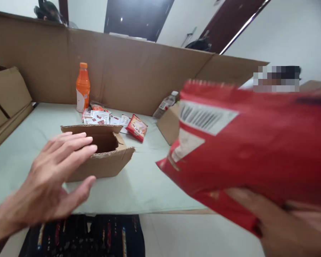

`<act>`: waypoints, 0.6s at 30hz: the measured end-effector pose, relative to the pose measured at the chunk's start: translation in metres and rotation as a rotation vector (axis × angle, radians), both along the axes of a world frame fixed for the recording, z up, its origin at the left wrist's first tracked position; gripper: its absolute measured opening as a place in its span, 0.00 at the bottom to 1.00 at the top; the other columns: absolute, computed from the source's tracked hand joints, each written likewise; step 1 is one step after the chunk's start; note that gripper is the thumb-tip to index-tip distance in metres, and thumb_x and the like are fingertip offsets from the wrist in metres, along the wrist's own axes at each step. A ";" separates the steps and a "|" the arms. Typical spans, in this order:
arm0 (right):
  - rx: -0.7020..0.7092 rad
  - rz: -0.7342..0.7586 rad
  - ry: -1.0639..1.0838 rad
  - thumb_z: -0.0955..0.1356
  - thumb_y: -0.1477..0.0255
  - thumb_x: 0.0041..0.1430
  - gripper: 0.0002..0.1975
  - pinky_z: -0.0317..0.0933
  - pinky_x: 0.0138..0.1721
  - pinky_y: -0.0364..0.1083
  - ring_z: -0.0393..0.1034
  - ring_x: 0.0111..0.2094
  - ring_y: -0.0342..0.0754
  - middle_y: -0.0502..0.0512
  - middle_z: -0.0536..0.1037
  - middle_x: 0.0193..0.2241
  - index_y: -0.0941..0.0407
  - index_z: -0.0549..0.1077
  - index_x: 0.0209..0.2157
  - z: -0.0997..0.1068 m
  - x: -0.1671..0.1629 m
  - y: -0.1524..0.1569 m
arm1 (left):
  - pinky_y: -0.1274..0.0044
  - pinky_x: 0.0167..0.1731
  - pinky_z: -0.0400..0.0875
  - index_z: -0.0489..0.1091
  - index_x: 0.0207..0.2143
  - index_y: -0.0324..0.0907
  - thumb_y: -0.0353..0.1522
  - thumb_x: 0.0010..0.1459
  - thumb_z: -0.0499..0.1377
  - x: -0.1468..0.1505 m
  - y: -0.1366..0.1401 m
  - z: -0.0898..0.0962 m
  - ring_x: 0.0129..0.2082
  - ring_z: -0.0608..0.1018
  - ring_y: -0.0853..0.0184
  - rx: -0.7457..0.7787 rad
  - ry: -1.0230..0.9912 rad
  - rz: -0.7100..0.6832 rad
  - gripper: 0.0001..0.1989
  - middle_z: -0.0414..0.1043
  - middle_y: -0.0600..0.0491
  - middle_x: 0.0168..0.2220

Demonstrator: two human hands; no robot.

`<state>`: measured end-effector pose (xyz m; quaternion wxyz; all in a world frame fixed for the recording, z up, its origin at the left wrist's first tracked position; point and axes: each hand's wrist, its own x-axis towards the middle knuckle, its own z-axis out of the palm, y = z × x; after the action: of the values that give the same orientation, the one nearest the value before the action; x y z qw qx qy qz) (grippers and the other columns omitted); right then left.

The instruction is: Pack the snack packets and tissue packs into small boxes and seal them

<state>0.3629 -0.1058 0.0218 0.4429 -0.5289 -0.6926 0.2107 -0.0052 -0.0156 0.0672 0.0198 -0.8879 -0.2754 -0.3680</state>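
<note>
My right hand (286, 217) grips a large red snack bag (246, 153) by its lower edge, and the bag fills much of the right side. White patches and a barcode show at its left end. Over the near left of an open cardboard box (101, 166) hovers my left hand (60, 171), its fingers stretched out and nothing in them. The hand covers part of the box's left side; I cannot tell if it touches the box. Behind the box lie white sachets (98, 117) and a small red packet (137, 127).
An orange bottle (82, 89) stands at the back by a cardboard wall (128, 71). A clear bottle (166, 105) leans near a cardboard piece (169, 123). More boxes (9, 92) sit at left. Another person (276, 78), blurred out, is beyond the wall at right.
</note>
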 end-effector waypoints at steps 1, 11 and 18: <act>0.010 0.029 0.009 0.74 0.59 0.64 0.18 0.75 0.45 0.48 0.81 0.46 0.53 0.57 0.85 0.46 0.55 0.80 0.50 0.015 -0.014 0.019 | 0.58 0.61 0.69 0.72 0.58 0.42 0.34 0.63 0.63 -0.005 0.013 0.006 0.56 0.79 0.51 -0.026 0.097 -0.003 0.21 0.79 0.44 0.54; 0.080 0.465 0.149 0.78 0.59 0.54 0.15 0.68 0.37 0.45 0.73 0.35 0.46 0.48 0.77 0.32 0.56 0.78 0.33 0.081 -0.112 0.163 | 0.60 0.54 0.68 0.72 0.26 0.43 0.31 0.55 0.59 -0.011 0.052 0.021 0.39 0.77 0.56 -0.247 0.755 -0.003 0.05 0.75 0.51 0.29; -0.169 0.672 -0.386 0.68 0.70 0.60 0.08 0.57 0.30 0.42 0.65 0.27 0.43 0.46 0.74 0.24 0.54 0.77 0.28 0.071 -0.099 0.169 | 0.52 0.66 0.58 0.73 0.31 0.44 0.25 0.59 0.53 -0.040 0.037 -0.007 0.39 0.80 0.58 -0.081 0.603 0.049 0.10 0.78 0.51 0.32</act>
<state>0.2640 0.0637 0.0932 0.1655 -0.3371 -0.8779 0.2970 -0.0456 0.0211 0.0602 0.0743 -0.9503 -0.2927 -0.0759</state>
